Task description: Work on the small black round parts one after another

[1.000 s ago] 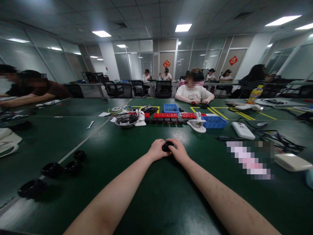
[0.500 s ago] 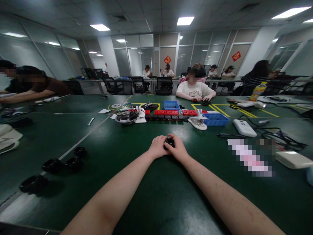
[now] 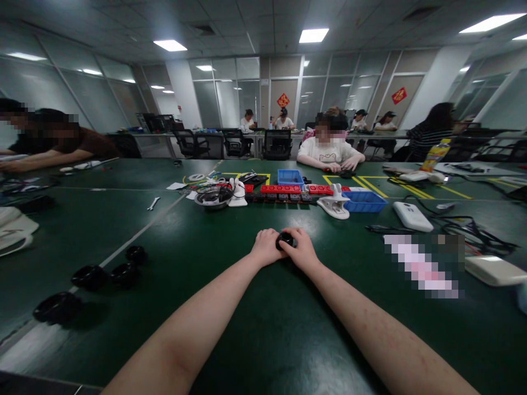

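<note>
Between my two hands, a small black round part (image 3: 285, 240) rests at the middle of the green table (image 3: 230, 340). My left hand (image 3: 266, 247) is closed against its left side, with the fingertips partly hidden. From the right, my right hand (image 3: 302, 249) grips the same part, its thumb laid across the near side. Several black ring-shaped parts stand apart at the left, among them a large one (image 3: 57, 307), a middle one (image 3: 89, 277) and a small one (image 3: 135, 254).
Beyond my hands lie a metal bowl (image 3: 212, 202), red blocks (image 3: 280, 188), a white clamp (image 3: 334, 204) and blue trays (image 3: 364, 201). A wrench (image 3: 153, 204) is at the left, a white device (image 3: 412, 215) and cables at the right. A person sits opposite.
The fingers of my right hand have shifted slightly on the black round part, showing more of its top. Otherwise little differs.
</note>
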`<act>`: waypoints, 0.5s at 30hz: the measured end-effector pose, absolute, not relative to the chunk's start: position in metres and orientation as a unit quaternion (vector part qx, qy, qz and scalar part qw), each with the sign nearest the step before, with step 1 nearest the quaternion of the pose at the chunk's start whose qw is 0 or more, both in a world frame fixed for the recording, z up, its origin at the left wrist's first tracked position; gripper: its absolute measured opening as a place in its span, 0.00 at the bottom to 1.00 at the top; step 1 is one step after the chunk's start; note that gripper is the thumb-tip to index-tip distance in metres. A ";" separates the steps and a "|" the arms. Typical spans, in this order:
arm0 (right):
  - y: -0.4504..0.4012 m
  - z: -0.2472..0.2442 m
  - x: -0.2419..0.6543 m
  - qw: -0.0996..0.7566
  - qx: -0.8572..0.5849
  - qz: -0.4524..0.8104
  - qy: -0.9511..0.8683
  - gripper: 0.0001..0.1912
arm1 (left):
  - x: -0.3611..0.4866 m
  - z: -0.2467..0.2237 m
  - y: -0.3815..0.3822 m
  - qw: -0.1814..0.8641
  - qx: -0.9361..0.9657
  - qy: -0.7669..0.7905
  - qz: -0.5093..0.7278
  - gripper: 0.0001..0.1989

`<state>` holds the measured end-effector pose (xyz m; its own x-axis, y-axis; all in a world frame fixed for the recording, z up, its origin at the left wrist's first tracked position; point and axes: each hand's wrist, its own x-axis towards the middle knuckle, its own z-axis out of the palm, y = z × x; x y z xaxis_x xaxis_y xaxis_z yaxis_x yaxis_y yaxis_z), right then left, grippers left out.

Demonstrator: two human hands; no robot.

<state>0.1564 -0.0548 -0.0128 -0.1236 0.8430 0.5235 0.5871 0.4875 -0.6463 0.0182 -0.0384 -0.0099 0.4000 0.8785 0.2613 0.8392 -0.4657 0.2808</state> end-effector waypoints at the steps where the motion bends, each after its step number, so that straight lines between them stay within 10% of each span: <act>1: -0.055 -0.012 0.157 0.449 -0.479 0.148 -0.740 0.15 | 0.017 -0.011 -0.036 0.061 0.840 0.506 0.186 0.20; 15: -0.051 -0.017 0.159 0.462 -0.400 0.210 -0.763 0.21 | 0.010 -0.011 -0.030 0.115 0.864 0.457 0.176 0.31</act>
